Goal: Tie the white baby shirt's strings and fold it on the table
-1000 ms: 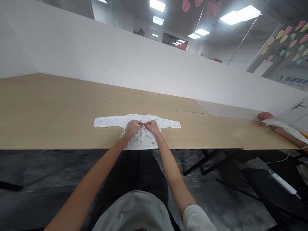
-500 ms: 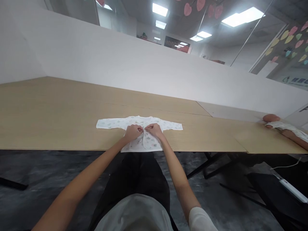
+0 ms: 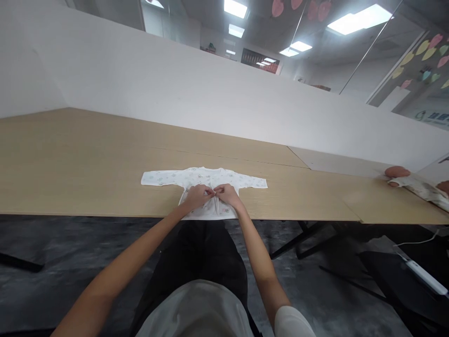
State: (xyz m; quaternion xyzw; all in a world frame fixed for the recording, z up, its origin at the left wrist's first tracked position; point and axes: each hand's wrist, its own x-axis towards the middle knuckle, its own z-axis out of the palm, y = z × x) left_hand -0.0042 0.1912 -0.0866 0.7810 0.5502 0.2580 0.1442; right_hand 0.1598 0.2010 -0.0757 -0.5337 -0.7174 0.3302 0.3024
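Observation:
A small white baby shirt (image 3: 206, 175) with a faint print lies on the table, its sleeves spread to both sides and its hem at the table's front edge. Over its front opening, my left hand (image 3: 199, 194) pinches the fabric from the left. Opposite it, my right hand (image 3: 226, 193) is closed in a pinch on the same front edge. The fingertips of both hands nearly meet. Folds run down the cloth below them. Any fastener between the fingers is too small to make out.
The wooden table (image 3: 87, 159) runs along a white wall (image 3: 175, 89). Far right, a doll (image 3: 397, 172) in white clothing lies on the table, with part of another person's hand (image 3: 444, 186) beside it. A black chair (image 3: 389, 271) holding a white power strip (image 3: 426, 277) stands below.
Both hands have shifted slightly down the shirt front and right, drawing the fabric into folds. At far right, the other person's arm has pulled back from the doll.

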